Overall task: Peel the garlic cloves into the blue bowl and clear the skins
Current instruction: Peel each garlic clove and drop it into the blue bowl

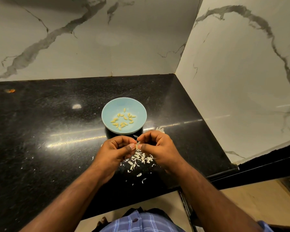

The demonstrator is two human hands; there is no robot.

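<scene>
Fingers of both hands were curled and met at one small garlic clove (138, 145), pinched between them above the counter. The left hand (117, 150) gripped it with thumb and forefinger from the left, and the right hand (159, 148) pinched it from the right, fingertips touching the pale papery skin. How much skin remained on the clove could not be told.

Just beyond the hands sat the blue bowl (107, 113), round and shallow, on the black speckled countertop (40, 131). Inside it lay a loose scatter of peeled garlic cloves (123, 120), yellowish and apart from one another.

Directly below the hands, a heap of white garlic skins (140, 159) lay on the countertop, with smaller flakes strewn toward the near edge. One more tuft of skin (160, 129) lay just right of the bowl. White marble walls (90, 52) with grey veins met in a corner behind the counter.
</scene>
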